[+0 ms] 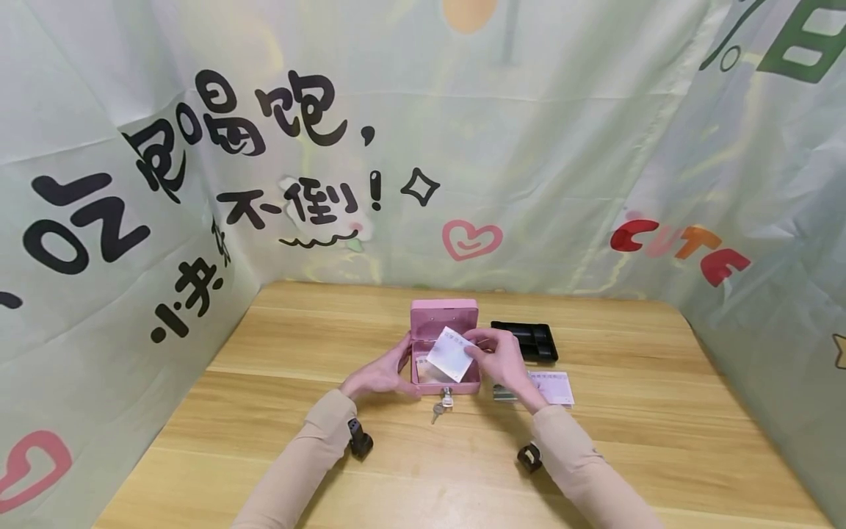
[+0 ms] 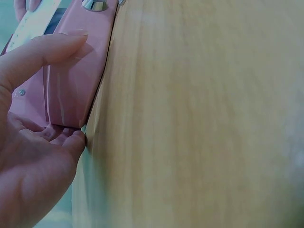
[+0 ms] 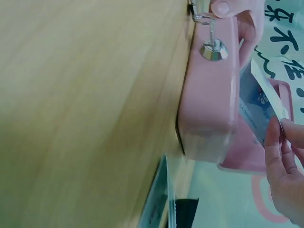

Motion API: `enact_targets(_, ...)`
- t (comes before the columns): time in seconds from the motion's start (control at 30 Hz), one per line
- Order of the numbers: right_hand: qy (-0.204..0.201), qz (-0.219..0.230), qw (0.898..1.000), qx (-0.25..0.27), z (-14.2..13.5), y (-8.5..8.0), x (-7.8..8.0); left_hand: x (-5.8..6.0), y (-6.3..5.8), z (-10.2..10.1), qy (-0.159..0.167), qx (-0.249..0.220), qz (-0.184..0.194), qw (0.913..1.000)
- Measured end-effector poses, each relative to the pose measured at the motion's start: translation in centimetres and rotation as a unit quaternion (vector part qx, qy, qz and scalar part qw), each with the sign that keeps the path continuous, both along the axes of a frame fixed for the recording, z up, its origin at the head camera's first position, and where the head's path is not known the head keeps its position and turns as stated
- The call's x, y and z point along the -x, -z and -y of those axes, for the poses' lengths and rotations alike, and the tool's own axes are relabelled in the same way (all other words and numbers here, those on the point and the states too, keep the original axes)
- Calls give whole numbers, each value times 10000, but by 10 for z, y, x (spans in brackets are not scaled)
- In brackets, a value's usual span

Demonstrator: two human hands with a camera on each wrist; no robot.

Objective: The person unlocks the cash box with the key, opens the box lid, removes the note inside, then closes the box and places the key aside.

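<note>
A small pink cash box stands with its lid raised, and a key hangs from the front lock. My left hand grips its left front corner. In the left wrist view, the thumb lies across the front and the fingers curl at the side. Over the box's opening, my right hand pinches a pale square paper packet by its right edge, tilted. The right wrist view shows a blue cartoon print on the packet's underside. Another pale packet lies inside the box, partly hidden.
Behind my right hand lies a black compartment tray. A pale lilac packet and a greenish packet rest on the wooden table, partly covered by my right wrist. Printed cloth hangs around the table's back and sides.
</note>
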State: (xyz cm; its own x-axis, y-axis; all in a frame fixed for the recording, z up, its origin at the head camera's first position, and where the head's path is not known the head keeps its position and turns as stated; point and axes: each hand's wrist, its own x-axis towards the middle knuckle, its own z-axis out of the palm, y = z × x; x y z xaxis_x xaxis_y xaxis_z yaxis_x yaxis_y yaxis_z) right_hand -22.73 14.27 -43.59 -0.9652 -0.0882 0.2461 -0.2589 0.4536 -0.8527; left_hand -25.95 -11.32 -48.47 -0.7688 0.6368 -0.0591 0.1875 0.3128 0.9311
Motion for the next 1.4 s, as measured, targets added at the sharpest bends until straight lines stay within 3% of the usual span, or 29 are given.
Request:
enact_targets(0.57, -146, 271, 9959, 853, -45, -5, -18, 1, 4, 0, 177, -249, 21, 9995)
enact_targets(0.8, -12, 425, 9958, 813, -71, -5, -19, 0, 4, -1, 101, -225, 72, 9997)
enact_targets(1.4, -168, 352, 9959, 817, -125, -8, -24, 1, 3, -1, 216, -234, 30, 9995)
